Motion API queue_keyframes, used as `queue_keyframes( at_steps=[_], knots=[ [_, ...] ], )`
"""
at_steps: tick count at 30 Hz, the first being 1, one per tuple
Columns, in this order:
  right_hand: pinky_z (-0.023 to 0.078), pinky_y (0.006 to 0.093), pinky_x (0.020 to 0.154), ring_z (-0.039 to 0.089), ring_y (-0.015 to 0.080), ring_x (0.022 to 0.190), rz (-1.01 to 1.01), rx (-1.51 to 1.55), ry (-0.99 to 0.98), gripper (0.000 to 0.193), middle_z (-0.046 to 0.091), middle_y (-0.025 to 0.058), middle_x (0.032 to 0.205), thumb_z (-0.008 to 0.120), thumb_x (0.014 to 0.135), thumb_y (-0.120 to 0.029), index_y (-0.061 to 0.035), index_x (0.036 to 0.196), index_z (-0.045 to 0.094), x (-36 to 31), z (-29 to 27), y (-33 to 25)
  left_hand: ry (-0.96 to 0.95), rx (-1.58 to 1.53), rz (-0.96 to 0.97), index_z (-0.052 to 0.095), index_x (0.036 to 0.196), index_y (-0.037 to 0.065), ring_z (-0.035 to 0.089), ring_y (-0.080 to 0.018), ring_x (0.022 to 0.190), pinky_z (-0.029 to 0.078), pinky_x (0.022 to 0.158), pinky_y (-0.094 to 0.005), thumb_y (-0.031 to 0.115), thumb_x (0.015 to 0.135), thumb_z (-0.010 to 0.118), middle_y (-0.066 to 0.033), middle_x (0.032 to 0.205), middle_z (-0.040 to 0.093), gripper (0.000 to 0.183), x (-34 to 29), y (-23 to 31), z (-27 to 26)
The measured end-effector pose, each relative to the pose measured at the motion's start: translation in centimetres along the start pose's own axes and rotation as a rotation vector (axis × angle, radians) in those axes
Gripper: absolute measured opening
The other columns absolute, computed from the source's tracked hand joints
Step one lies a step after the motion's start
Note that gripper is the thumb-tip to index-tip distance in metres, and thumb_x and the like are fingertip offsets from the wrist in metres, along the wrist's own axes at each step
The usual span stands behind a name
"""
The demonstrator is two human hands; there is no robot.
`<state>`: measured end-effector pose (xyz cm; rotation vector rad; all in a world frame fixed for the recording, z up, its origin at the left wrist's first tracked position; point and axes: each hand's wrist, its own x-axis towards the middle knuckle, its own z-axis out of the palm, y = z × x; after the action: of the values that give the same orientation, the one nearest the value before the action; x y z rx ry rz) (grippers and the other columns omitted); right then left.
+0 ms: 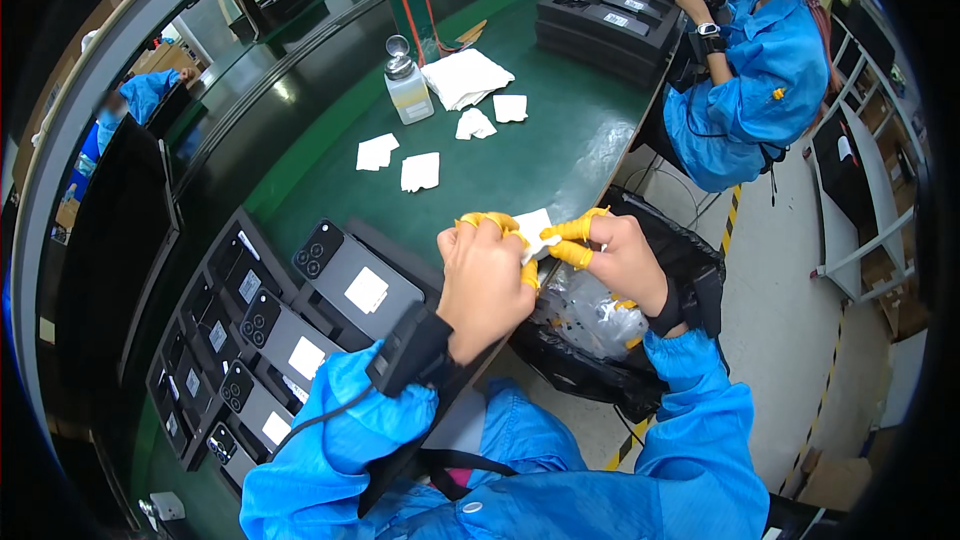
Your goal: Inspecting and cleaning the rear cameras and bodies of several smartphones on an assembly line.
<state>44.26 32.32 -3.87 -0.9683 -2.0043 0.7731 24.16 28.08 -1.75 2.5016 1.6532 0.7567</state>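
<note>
While the left hand (485, 290) and right hand (630, 258), fingers nearly closed, jointly pinch a white wipe (535, 226) at the edge of the green bench (560, 145), grey phones (340, 265) lie leftward, with a pump-top bottle (408, 97) and stacked white cloths (467, 78) farther off.

Colours: wipe (537, 224), white; finger cots (572, 229), yellow; sleeves (695, 410), blue; bench (540, 155), green; phones (283, 328), grey; labels (366, 291), white; bag (695, 240), black; floor tape (734, 208), yellow-and-black striped.
</note>
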Motion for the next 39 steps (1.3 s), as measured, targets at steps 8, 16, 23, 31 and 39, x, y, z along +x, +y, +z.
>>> queue_keyframes(
  at_steps=[8,16,23,31,39],
  knots=[
    [0.054,0.0342,0.069,0.071,0.0292,0.073,0.379,-0.014,-0.01,0.03,0.071,0.0213,0.084,0.076,0.081,-0.019,0.0022,0.102,0.073,2.7,0.2,-0.4,-0.193,-0.202,-0.368,0.075,0.092,0.0,0.055,-0.0355,0.105,0.035,0.083,-0.0464,0.024,0.078,0.071,-0.0212,0.105,0.063,0.029,2.8,-1.8,-0.3],
    [0.056,0.04,0.075,0.07,0.0362,0.079,0.399,-0.28,-0.057,0.034,0.071,0.0213,0.084,0.077,0.075,-0.027,-0.0009,0.097,0.074,4.1,0.5,-1.7,-0.136,-0.043,-0.347,0.073,0.082,-0.001,0.055,-0.0366,0.098,0.036,0.082,-0.0468,0.025,0.078,0.071,-0.0208,0.099,0.062,0.027,2.7,-1.5,0.1],
    [0.056,0.0418,0.075,0.07,0.0367,0.078,0.415,-0.312,-0.055,0.032,0.071,0.0214,0.083,0.076,0.076,-0.026,-0.0021,0.097,0.075,4.1,0.6,-1.9,0.028,0.088,-0.109,0.071,0.093,0.003,0.053,-0.0331,0.099,0.036,0.082,-0.0454,0.023,0.08,0.071,-0.0173,0.103,0.062,0.023,0.5,-1.1,-1.0],
    [0.056,0.0408,0.074,0.07,0.0374,0.079,0.433,-0.335,-0.051,0.031,0.07,0.0223,0.083,0.076,0.077,-0.026,-0.0025,0.098,0.074,4.0,0.5,-1.7,-0.204,0.179,0.198,0.064,0.115,-0.004,0.054,-0.0315,0.094,0.034,0.079,-0.044,0.046,0.086,0.066,-0.017,0.098,0.064,0.059,-1.5,0.7,-0.5],
    [0.049,0.0382,0.095,0.065,0.0322,0.101,-0.275,-0.251,0.019,0.051,0.069,0.0143,0.118,0.052,0.069,0.012,-0.0053,0.114,0.07,2.8,-2.9,-0.3,-0.05,0.076,0.19,0.064,0.116,-0.004,0.053,-0.0326,0.095,0.034,0.08,-0.0453,0.045,0.087,0.065,-0.0168,0.106,0.064,0.057,-1.7,0.4,0.3]
  ],
)
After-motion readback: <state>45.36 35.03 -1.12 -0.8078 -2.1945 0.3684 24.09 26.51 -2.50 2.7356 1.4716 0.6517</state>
